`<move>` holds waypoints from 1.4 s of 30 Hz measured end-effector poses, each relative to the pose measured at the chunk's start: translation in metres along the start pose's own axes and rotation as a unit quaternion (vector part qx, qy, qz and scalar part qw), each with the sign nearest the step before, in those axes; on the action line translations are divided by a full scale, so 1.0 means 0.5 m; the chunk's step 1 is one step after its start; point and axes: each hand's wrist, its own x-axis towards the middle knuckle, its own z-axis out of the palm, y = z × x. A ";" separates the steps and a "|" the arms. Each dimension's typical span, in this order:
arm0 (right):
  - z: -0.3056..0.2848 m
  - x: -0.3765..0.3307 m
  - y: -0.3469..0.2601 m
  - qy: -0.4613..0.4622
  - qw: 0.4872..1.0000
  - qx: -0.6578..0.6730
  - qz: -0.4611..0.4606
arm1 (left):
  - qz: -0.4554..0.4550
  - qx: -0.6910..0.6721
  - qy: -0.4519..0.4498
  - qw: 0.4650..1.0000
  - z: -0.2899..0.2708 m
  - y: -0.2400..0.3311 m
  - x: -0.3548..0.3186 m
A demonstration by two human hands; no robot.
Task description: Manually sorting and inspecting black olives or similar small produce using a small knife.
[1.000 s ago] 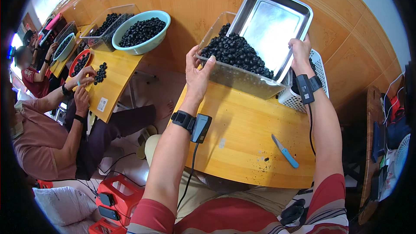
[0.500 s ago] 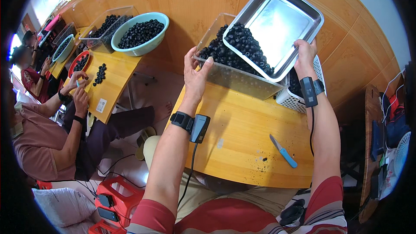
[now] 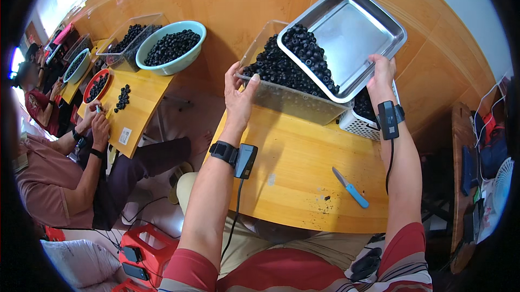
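My left hand [image 3: 238, 97] is closed on the near left corner of a clear plastic bin [image 3: 292, 102], its thumb over the rim. Many small black ring-shaped pieces [image 3: 271, 64] lie in the bin. A shallow metal tray [image 3: 352, 37] is tilted over the bin, its lower left part on or just above the bin's pile. My right hand [image 3: 381, 75] grips the tray's right edge. More black pieces [image 3: 307, 51] are bunched in the tray's left corner; the rest of its bottom is bare. Whether the tray touches the bin's rim is hidden.
A white perforated basket [image 3: 362, 124] with black pieces stands under the tray. A blue-handled knife [image 3: 351, 188] lies open among dark crumbs on the yellow table [image 3: 287, 156]. Left, a co-worker sits at another table [image 3: 146, 94] with a pale green basin [image 3: 184, 64] and red dish [image 3: 86, 97].
The tray's upper end has dipped slightly, and fewer black pieces seem to lie in its corner. Both hands keep their holds. The whole view has shifted a little.
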 end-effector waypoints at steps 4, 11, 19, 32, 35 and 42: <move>-0.023 0.002 -0.015 0.041 0.998 0.023 0.051 | 0.014 -0.014 0.033 0.999 0.001 -0.008 0.003; -0.084 -0.037 -0.079 0.029 0.991 0.021 0.129 | 0.022 -0.026 0.022 0.999 0.000 -0.010 0.005; -0.157 -0.173 -0.151 0.023 0.984 0.007 0.174 | -0.018 0.002 -0.001 1.000 -0.003 0.022 -0.007; -0.287 -0.464 -0.225 0.024 0.976 -0.034 0.212 | -0.260 -0.314 -0.133 0.903 0.019 0.179 -0.435; -0.309 -0.514 -0.221 0.005 0.969 -0.088 0.230 | -0.237 -0.274 -0.109 0.926 -0.010 0.181 -0.484; -0.337 -0.580 -0.201 -0.200 0.936 -0.033 0.286 | -0.234 -0.234 0.016 0.943 -0.127 0.210 -0.573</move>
